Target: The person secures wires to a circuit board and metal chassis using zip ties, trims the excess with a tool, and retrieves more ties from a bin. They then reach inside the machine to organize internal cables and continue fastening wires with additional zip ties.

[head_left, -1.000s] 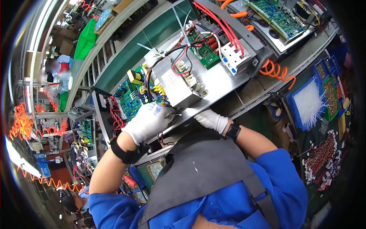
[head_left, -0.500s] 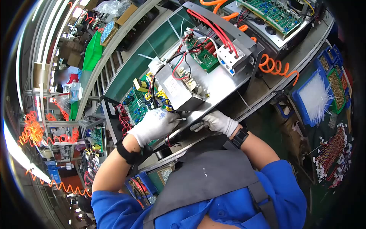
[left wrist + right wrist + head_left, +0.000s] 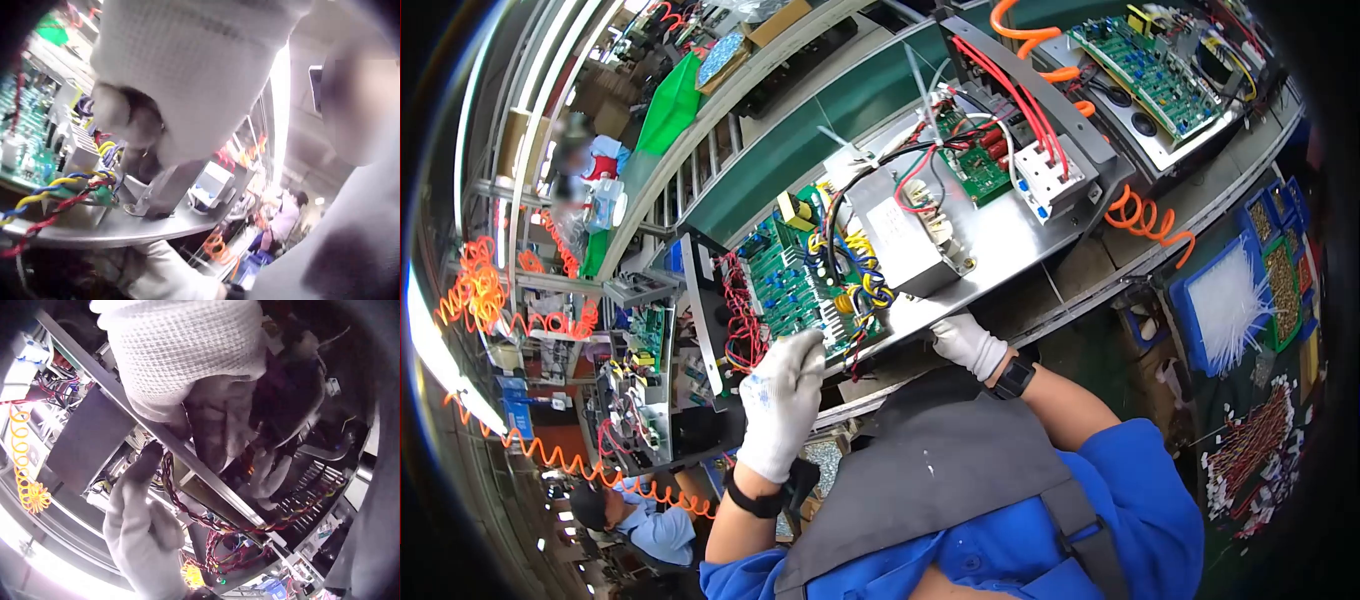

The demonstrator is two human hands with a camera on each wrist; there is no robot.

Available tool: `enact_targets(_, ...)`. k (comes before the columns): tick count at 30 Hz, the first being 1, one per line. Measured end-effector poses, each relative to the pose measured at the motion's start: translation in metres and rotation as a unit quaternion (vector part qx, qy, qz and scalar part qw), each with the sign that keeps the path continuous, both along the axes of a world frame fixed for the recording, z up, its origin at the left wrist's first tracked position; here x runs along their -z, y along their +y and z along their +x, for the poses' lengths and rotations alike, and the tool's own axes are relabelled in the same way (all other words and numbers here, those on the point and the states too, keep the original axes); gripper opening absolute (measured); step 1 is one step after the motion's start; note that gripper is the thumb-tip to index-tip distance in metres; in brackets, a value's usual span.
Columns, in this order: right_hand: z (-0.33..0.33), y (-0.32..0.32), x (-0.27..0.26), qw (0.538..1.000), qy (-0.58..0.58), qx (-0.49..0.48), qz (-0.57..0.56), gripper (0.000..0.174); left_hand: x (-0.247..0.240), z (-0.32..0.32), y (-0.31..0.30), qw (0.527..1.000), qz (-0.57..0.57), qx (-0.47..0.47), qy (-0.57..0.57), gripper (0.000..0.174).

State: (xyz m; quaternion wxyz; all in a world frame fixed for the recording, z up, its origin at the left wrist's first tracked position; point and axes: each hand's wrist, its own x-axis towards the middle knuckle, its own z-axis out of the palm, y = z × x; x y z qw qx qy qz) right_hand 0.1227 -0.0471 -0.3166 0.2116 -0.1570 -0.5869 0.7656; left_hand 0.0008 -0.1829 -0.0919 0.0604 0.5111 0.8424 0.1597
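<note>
My left hand [image 3: 783, 405], in a white knit glove, is raised over the front edge of the metal chassis [image 3: 990, 265], beside the circuit board [image 3: 785, 285]. Its fingers are loosely bent with no object showing between them. Close to the fingertips lie bundled yellow and blue wires [image 3: 862, 283]. In the left wrist view, twisted yellow-blue wire [image 3: 59, 185] and red-black wire [image 3: 56, 219] hang across the board's edge. My gloved right hand [image 3: 968, 345] is at the chassis's front edge, fingers reaching underneath; I cannot tell what they hold. The right wrist view shows twisted wires [image 3: 206, 520] beyond its fingers.
A metal-cased block [image 3: 900, 240] and a white terminal block [image 3: 1045, 180] stand on the chassis. Another unit [image 3: 1160, 90] sits further along the bench. Orange coiled hose [image 3: 1140, 215] hangs at the right, near bins with white ties [image 3: 1225, 305]. Another person [image 3: 640, 520] is at lower left.
My left hand has drawn back from the wire bundle toward lower left, uncovering the wires and board. The right hand's fingers, visible below the edge half a second ago, now reach under the chassis.
</note>
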Motion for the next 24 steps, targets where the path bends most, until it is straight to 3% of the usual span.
enact_targets(2,0.001,-0.001,0.01,0.995,-0.033,0.02,0.095,0.028,0.014,0.004,-0.02,0.999,-0.026,-0.031,0.002,0.027)
enact_targets(4,-0.004,-0.002,0.017,0.993,-0.041,0.009,0.107,0.028,0.03,0.008,-0.025,0.998,-0.057,0.0,0.037,0.037)
enact_targets(6,-0.013,-0.008,0.046,0.991,0.12,0.045,-0.027,0.024,0.05,0.011,-0.025,0.995,-0.052,0.009,0.081,0.047)
enact_targets(8,-0.013,-0.011,0.036,0.992,0.077,0.063,-0.071,0.024,0.071,0.008,-0.025,0.994,0.003,0.014,0.108,0.041)
enact_targets(10,-0.012,-0.016,0.038,0.988,0.036,0.083,-0.122,0.025,0.07,0.008,-0.02,0.995,-0.011,0.008,0.1,0.035)
enact_targets(12,-0.017,-0.021,0.053,0.979,-0.053,0.155,0.124,0.029,0.065,0.006,-0.015,0.995,-0.027,0.007,0.096,0.029)
enact_targets(13,-0.018,-0.021,0.058,0.961,-0.045,0.18,0.205,0.031,0.062,0.005,-0.013,0.995,-0.024,0.01,0.093,0.023)
enact_targets(14,-0.023,-0.022,0.061,0.961,-0.042,0.182,0.205,0.031,0.058,0.005,-0.01,0.996,-0.02,0.013,0.09,0.018)
enact_targets(16,-0.035,-0.023,0.054,0.95,-0.041,0.277,0.141,0.031,0.048,0.01,-0.005,0.997,-0.008,0.008,0.076,0.014)
enact_targets(17,-0.033,-0.02,0.052,0.949,-0.04,0.277,0.141,0.031,0.044,0.015,-0.002,0.998,0.008,-0.001,0.068,0.014)
enact_targets(19,-0.022,-0.015,0.039,0.97,0.006,0.186,0.157,0.026,0.043,0.016,0.002,0.998,0.024,-0.011,0.059,0.014)
enact_targets(20,-0.015,-0.013,0.028,0.97,0.006,0.184,0.157,0.026,0.044,0.014,0.006,0.997,0.037,-0.018,0.061,0.013)
enact_targets(21,-0.004,-0.01,0.002,0.993,0.011,0.118,-0.001,0.025,0.045,0.012,0.009,0.997,0.05,-0.026,0.062,0.012)
enact_targets(22,0.002,-0.008,-0.012,0.986,0.014,0.048,-0.157,0.023,0.045,0.011,0.013,0.996,0.051,-0.029,0.061,0.012)
enact_targets(24,0.001,-0.004,-0.008,0.989,0.018,0.05,-0.139,0.023,0.044,0.01,0.021,0.992,0.031,0.031,0.122,0.011)
